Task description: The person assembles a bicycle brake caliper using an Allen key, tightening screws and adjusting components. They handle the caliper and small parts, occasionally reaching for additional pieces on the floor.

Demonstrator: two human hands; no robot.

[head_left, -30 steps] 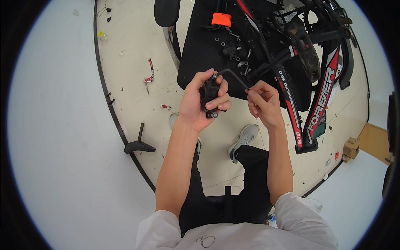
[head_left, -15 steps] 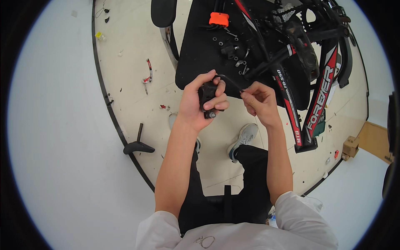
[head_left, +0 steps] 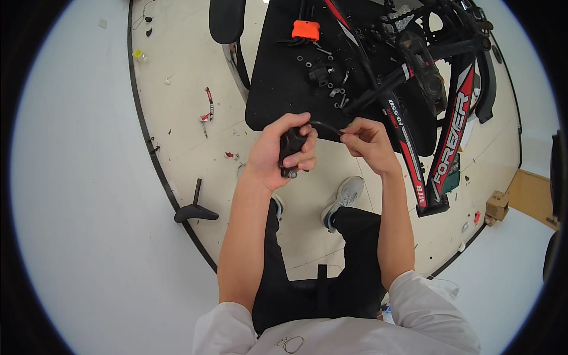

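My left hand [head_left: 281, 151] wraps its fingers around a chunky black bicycle part [head_left: 290, 146], which has a metal bolt end showing at its lower side. Fingers and palm cover much of this part, so its exact kind is unclear. A thin, dark bent rod, which looks like a hex key [head_left: 326, 126], reaches from the top of the part to my right hand [head_left: 370, 144]. My right thumb and fingertips pinch its far end. Both hands are raised just in front of the black chair seat [head_left: 266, 106].
On the seat rest a black-and-red bicycle frame [head_left: 452, 142], an orange block [head_left: 306, 30], a small black clamp-like part [head_left: 320, 74] and several loose bolts and washers. A bicycle saddle [head_left: 196, 213] lies on the floor at left, cardboard boxes [head_left: 497, 205] at right.
Both hands have moved slightly down and toward me, still holding the black part and the hex key. The key lies flatter now. The view has shifted a little.
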